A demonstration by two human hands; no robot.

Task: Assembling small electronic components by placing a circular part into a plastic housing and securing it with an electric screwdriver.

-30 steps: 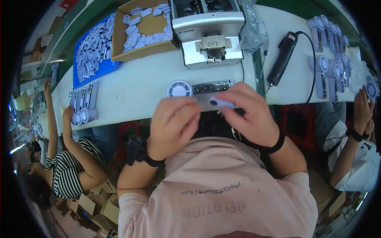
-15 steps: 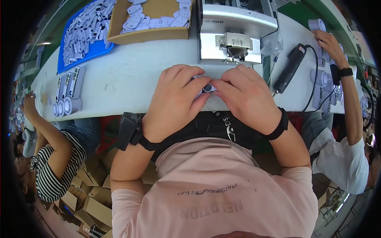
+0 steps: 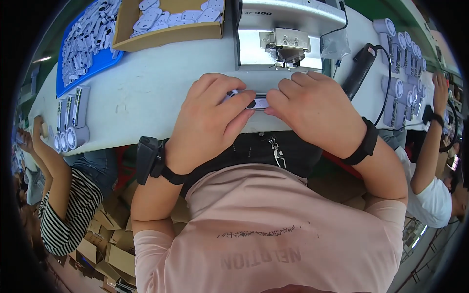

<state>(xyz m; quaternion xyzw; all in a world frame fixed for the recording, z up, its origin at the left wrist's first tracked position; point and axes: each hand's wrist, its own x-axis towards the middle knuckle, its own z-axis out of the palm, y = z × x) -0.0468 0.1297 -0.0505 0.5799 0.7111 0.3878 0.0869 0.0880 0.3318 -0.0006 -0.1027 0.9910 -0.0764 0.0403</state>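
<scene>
Over the near edge of the white table, both hands hold one narrow white plastic piece (image 3: 262, 103) with a black round spot. My left hand (image 3: 205, 112) is closed on its left part, thumb and fingers pinching it. At the other end, my right hand (image 3: 320, 110) pinches with thumb and bent fingers. Much of the piece is hidden under the fingers. Just beyond the hands stands a silver metal machine (image 3: 254, 49) with a small metal bracket (image 3: 291, 39) on its front.
To the left are a blue tray (image 3: 60, 80) of small white parts, a cardboard box (image 3: 171, 35) of flat white pieces, and three white round-ended units (image 3: 78, 136). On the right lie a black corded hand tool (image 3: 360, 68) and several similar units (image 3: 398, 88). Co-workers sit on both sides.
My right hand has slid slightly rightward along the piece, uncovering more of it. The right co-worker's hand has moved off the white units, farther right. The whole view has shifted a little.
</scene>
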